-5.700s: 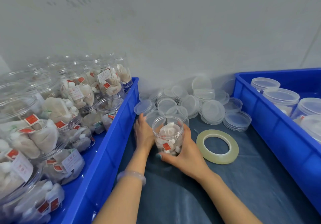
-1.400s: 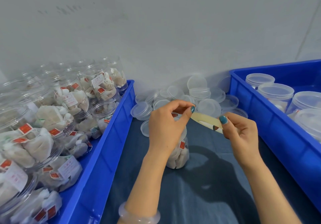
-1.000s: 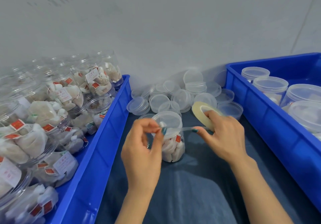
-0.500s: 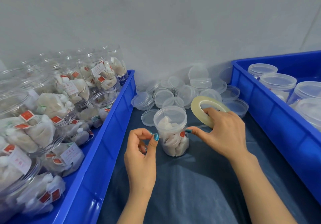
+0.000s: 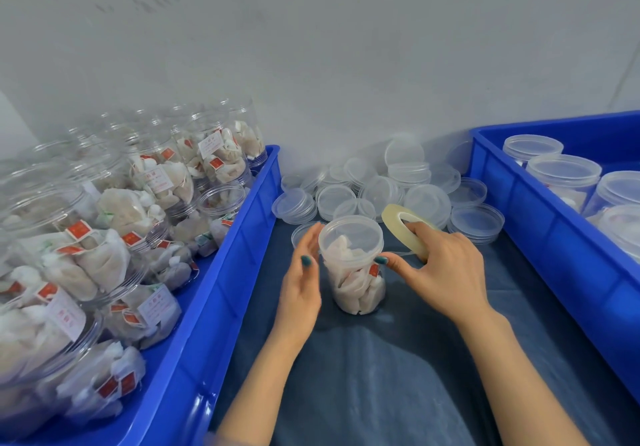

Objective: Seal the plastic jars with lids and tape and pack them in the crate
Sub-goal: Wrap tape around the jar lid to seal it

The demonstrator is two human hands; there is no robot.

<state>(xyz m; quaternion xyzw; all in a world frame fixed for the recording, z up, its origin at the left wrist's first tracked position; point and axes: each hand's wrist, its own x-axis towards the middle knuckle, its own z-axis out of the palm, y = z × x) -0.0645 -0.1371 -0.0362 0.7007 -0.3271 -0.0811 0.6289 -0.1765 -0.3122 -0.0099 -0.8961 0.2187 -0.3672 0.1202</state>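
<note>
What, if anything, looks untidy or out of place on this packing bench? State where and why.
The loose lids between the left crate and right crate lie in an uneven, overlapping heap; one lid leans on edge against the wall. Nothing looks spilled or broken; the lidded jar stands upright.

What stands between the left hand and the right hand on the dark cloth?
In the head view, a lidded plastic jar of sachets stands upright between the left hand and the right hand, which grips the tape roll.
</note>
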